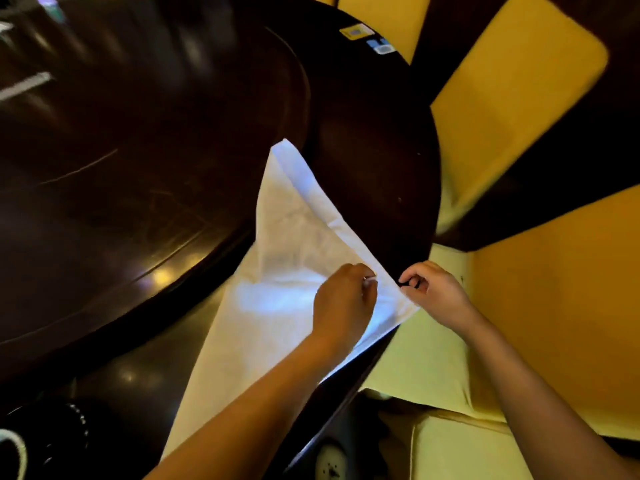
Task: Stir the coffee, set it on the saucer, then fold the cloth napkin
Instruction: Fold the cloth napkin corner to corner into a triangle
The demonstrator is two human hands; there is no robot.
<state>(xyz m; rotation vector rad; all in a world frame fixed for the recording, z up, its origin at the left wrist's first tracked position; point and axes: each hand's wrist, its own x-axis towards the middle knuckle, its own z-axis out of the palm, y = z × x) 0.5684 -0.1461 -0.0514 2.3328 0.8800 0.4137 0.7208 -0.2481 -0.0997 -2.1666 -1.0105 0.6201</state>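
Two bare forearms reach in from the bottom of the frame toward a white cloth napkin [291,271] spread on a dark, glossy round table [138,168]. The left hand [343,299] rests on top of the napkin near its right-hand edge, fingers curled closed and pinching a small bit of the cloth between thumb and fingertips. The right hand [433,289] sits just beside it, off the napkin's right edge, its thumb and forefinger closed together at that same edge; whether they actually hold cloth is hard to tell, since the spot is dark. The two hands are near each other, with the napkin's edge running between them.

From the hands, the napkin stretches away up the table to a narrow folded point, and back toward the person in a wide panel that passes under the left forearm. Its right edge runs close to the table's rim. Right of the napkin, beyond the table's edge, stand yellow cushioned chairs [519,98]. Far left of the napkin, at the bottom corner, sits a dark, blurred object that cannot be made out
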